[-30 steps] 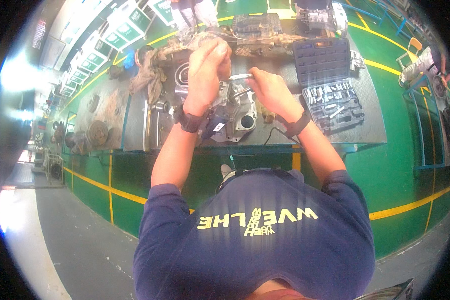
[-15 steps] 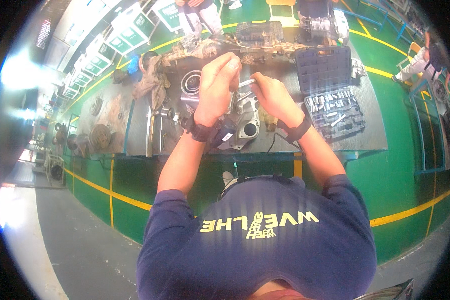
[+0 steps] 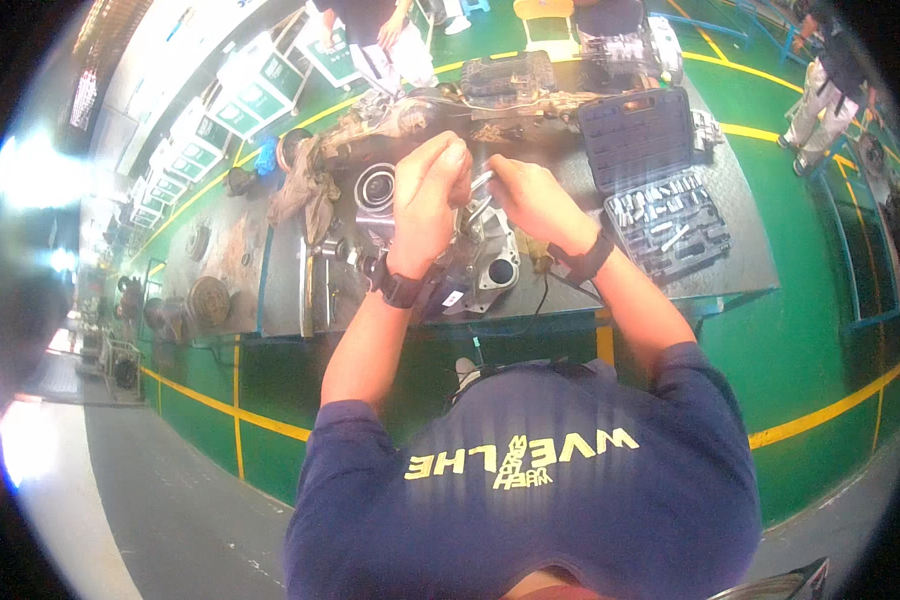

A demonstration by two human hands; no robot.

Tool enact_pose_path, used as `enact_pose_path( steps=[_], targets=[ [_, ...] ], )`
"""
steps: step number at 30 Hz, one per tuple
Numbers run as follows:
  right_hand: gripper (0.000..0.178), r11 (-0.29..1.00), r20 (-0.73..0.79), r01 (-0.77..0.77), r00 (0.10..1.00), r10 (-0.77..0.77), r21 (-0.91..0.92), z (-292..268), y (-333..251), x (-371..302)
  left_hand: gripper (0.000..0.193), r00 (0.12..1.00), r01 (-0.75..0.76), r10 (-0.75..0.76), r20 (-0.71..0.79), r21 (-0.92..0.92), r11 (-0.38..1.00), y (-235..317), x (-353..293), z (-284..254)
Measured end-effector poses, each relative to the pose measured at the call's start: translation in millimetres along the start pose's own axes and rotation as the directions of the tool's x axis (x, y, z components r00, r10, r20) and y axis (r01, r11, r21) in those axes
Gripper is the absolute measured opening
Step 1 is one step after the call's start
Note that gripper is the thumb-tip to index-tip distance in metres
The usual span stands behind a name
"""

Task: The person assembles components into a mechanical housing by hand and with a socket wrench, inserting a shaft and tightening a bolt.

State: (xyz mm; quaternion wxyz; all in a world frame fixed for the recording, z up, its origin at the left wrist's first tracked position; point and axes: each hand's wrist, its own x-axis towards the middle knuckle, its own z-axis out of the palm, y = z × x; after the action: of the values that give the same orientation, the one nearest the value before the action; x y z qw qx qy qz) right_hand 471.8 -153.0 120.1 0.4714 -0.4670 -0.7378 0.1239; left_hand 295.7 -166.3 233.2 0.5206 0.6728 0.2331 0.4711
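Left hand (image 3: 432, 192) clenched, contents unclear | right hand (image 3: 540, 203) gripping metal bar (image 3: 481, 181) | housing (image 3: 486, 252) partly blocked | socket case (image 3: 636, 142) right

Dk bench (image 3: 748, 252): metal housing (image 3: 490, 246), open socket set (image 3: 668, 225), brn cloth (image 3: 300, 197).

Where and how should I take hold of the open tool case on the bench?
Probably by the tray, gripping its left and right outer edges and coming from the near side of the bench. The lid opens on the far side, and sockets cover much of the tray's top, so its sides seem the clearest hold.
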Motion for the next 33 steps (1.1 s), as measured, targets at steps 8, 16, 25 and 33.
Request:
enact_pose_path(
  steps=[8,16,25,33],
  targets=[
    [0.025,0.998,0.036,0.051,0.998,-0.052,0.031,2,4,9,0.030,1.000,-0.005,0.004,-0.024,-0.021,1.000,-10,-4,4],
    [0.024,0.965,-0.037,0.065,0.998,-0.057,0.255,17,9,20,0.030,0.999,-0.022,0.022,-0.031,0.021,1.000,-21,-4,8],
    [0.036,1.000,0.280,0.004,0.960,0.000,-0.012,-10,-23,-8,0.028,0.997,0.083,-0.082,-0.012,0.172,0.982,-19,61,-34],
    [0.047,0.961,-0.120,-0.269,0.954,0.274,0.061,64,-43,4,0.039,0.913,-0.031,-0.185,0.363,0.514,0.857,0,70,3]
  ],
)
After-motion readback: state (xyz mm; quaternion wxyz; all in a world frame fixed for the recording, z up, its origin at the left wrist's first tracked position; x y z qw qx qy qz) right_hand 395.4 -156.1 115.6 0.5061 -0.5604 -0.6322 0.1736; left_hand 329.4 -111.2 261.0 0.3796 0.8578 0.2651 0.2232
